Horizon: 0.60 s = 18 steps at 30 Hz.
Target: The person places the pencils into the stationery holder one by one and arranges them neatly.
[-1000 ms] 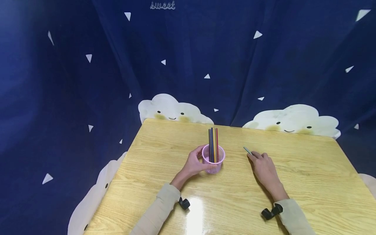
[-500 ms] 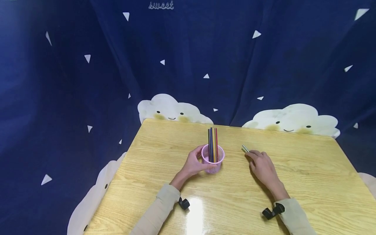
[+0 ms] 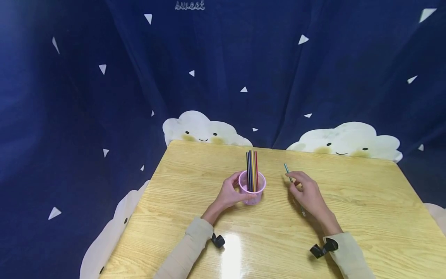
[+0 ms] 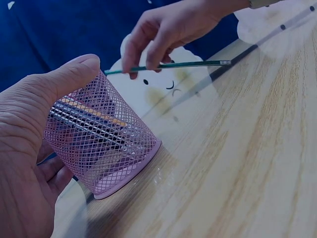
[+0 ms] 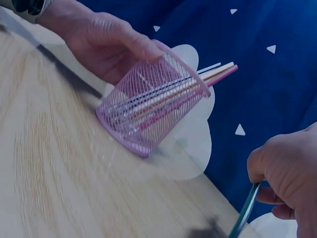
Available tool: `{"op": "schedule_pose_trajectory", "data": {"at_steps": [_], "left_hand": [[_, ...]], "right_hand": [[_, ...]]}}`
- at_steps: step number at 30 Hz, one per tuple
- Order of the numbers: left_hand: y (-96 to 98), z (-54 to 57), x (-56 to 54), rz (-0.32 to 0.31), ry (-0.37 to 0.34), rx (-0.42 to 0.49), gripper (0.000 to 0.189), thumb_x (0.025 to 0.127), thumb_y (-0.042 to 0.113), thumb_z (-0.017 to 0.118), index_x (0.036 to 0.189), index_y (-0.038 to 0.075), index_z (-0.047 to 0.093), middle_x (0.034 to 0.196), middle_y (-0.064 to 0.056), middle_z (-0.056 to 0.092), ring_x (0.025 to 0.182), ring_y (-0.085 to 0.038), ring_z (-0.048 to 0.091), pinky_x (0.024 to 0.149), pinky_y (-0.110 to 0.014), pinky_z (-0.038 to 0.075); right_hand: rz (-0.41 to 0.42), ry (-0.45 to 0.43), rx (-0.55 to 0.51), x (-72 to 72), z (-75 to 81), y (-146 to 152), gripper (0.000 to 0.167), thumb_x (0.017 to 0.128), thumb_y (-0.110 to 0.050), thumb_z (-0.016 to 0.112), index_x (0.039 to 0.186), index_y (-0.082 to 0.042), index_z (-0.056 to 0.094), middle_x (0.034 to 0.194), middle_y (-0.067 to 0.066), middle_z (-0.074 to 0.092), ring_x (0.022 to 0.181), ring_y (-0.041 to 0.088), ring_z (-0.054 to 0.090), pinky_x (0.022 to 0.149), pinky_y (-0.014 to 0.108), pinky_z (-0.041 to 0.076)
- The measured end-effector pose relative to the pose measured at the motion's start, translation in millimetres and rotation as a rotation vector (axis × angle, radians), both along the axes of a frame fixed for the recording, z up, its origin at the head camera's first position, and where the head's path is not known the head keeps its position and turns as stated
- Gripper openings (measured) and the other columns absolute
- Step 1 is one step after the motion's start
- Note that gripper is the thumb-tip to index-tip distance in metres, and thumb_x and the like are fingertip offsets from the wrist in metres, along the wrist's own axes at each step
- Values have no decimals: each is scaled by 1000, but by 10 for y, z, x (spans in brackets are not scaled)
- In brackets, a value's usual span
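My left hand [image 3: 229, 193] grips a pink mesh pencil holder [image 4: 106, 144], thumb on the near side and fingers round behind. The holder stands upright on the wooden table, with several coloured pencils [image 3: 252, 166] leaning inside, dark, blue, yellow and red among them. To the right of it, my right hand [image 3: 308, 193] pinches a green pencil [image 4: 190, 64] between thumb and fingers. In the left wrist view this pencil is off the table, and a silver band shows at one end. Part of it is hidden behind the right hand in the head view.
The light wooden table [image 3: 271, 240] reaches back to a dark blue curtain [image 3: 216, 50] with white triangles and smiling clouds. Bright glare lies on the table's near part. A black camera mount sits on each wrist.
My right hand has raised the green pencil and turned it, so both its ends now show in the head view. The left hand and the pencil holder have stayed in place.
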<state>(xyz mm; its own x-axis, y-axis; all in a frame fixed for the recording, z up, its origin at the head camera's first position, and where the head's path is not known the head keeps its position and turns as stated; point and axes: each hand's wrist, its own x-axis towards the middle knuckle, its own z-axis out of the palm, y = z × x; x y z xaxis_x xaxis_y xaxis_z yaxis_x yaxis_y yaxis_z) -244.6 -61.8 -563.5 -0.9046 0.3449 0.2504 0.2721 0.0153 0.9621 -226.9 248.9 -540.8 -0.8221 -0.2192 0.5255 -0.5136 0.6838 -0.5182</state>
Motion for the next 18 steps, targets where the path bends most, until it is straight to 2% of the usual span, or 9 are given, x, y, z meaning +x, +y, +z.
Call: {"op": "schedule_pose_trajectory", "data": {"at_steps": [6, 18], "left_hand": [[3, 8, 3, -7, -12, 23, 84, 70, 0, 93, 146, 4, 56, 138, -15, 66, 128, -31, 62, 115, -44, 47], [-1, 13, 8, -9, -7, 17, 85, 69, 0, 93, 146, 4, 56, 138, -15, 66, 128, -31, 62, 115, -44, 47]], "right_hand": [[20, 65, -52, 16, 127, -102, 52, 83, 15, 69, 131, -4, 69, 125, 12, 70, 80, 12, 62, 66, 17, 46], [51, 175, -241, -19, 489, -349, 53, 80, 22, 68, 129, 2, 69, 123, 16, 71, 77, 17, 65, 65, 24, 47]]}}
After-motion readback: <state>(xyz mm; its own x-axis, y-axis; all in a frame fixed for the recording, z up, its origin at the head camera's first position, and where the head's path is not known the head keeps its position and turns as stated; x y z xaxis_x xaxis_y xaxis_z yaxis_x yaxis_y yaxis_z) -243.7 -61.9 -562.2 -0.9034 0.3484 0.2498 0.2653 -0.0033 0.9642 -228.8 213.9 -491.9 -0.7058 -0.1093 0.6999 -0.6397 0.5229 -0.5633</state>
